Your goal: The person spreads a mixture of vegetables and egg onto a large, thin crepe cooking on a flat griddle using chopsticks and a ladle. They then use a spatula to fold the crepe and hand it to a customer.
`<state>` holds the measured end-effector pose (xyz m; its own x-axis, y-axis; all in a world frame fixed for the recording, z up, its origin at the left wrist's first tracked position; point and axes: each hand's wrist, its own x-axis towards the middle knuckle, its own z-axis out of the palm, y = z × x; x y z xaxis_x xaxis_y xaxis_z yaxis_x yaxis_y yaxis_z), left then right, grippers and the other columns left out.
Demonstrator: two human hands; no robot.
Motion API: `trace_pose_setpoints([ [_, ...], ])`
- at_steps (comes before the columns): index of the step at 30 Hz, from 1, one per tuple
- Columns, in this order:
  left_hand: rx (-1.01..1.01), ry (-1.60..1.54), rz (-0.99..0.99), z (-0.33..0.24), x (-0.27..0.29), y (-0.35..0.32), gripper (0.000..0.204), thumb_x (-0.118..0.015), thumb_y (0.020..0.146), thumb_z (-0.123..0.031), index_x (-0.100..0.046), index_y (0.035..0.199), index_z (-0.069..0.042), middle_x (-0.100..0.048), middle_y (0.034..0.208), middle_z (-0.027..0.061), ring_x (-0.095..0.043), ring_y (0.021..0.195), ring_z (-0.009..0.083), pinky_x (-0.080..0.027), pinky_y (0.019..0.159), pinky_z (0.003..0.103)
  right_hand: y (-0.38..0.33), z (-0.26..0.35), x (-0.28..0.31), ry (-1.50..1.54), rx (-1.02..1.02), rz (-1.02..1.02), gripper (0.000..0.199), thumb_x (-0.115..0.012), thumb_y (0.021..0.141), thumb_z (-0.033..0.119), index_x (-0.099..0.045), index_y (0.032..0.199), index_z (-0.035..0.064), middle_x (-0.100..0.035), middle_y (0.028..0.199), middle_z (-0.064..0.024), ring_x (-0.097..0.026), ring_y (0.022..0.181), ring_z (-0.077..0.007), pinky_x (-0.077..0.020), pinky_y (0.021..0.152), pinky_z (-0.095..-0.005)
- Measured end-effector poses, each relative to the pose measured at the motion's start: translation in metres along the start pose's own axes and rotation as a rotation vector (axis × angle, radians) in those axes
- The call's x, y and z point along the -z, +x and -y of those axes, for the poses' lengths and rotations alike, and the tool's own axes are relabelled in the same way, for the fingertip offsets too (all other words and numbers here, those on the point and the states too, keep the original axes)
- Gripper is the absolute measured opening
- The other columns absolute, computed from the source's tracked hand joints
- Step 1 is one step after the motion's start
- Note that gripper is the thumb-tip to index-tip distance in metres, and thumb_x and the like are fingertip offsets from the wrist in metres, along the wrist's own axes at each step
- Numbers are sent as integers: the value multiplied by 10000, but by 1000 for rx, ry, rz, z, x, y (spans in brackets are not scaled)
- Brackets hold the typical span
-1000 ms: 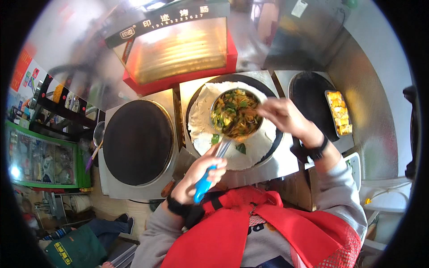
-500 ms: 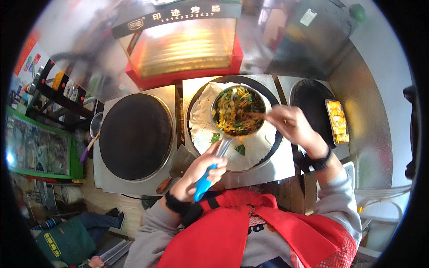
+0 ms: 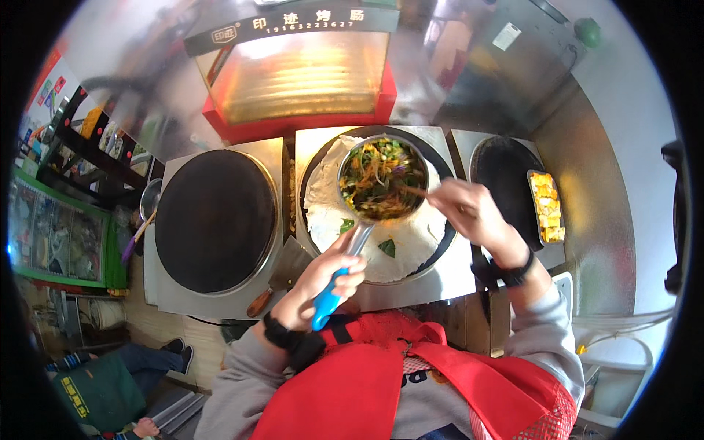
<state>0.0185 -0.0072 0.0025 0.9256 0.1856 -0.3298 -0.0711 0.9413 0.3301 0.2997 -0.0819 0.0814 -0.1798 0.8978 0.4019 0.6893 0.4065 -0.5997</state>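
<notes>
My left hand (image 3: pixel 334 280) is wrapped round the blue-ended handle of a round metal scoop (image 3: pixel 358 236), holding it low over the middle griddle (image 3: pixel 430 151). Chopped green and orange vegetables (image 3: pixel 380 170) fill the bowl of the scoop. In my right hand (image 3: pixel 469 211), pinched by the fingers, is a thin brown stick (image 3: pixel 415 191) whose far end is in the vegetables; it is blurred. Under the scoop a pale thin pancake (image 3: pixel 411 253) covers most of the griddle, with green leaf pieces (image 3: pixel 386 248) on it.
Left is a dark round griddle (image 3: pixel 216 220); a wooden-handled metal spatula (image 3: pixel 259 303) lies between the griddles. A smaller dark griddle (image 3: pixel 502 180) and a tray of yellow food (image 3: pixel 547 209) stand right. Behind is a red-framed lit cabinet (image 3: pixel 308 81). Another person (image 3: pixel 103 392) appears lower left.
The whole view has shifted slightly. The vegetables in the scoop lie differently, stirred by the stick in my right hand. My left hand keeps its grip on the scoop.
</notes>
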Motion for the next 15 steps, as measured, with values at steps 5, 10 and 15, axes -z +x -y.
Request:
trace_pose_setpoints([
  [5, -17, 42, 4, 1, 0, -2, 651, -483, 939, -59, -245, 1515, -249, -424, 825, -2, -388, 573, 41, -322, 444, 167, -1, -1, -8, 97, -35, 8, 71, -673, 898, 57, -659, 940, 2, -648, 798, -139, -650, 725, -313, -506, 635, -385],
  [10, -58, -41, 148, 3, 1, -3, 683, -485, 930, -44, -231, 1525, -263, -426, 827, 1, -389, 566, 42, -316, 434, 169, -5, 7, -3, 137, 97, 58, 55, -714, 866, 50, -688, 896, 13, -639, 745, -138, -652, 685, -274, -523, 622, -368],
  [15, -46, -82, -39, 2, 0, -3, 680, -474, 926, -20, -259, 1523, -264, -415, 819, 4, -365, 521, 40, -311, 384, 166, 2, -7, -8, -4, -74, -68, 59, -678, 899, 48, -668, 913, -8, -661, 820, -118, -662, 726, -251, -515, 637, -335],
])
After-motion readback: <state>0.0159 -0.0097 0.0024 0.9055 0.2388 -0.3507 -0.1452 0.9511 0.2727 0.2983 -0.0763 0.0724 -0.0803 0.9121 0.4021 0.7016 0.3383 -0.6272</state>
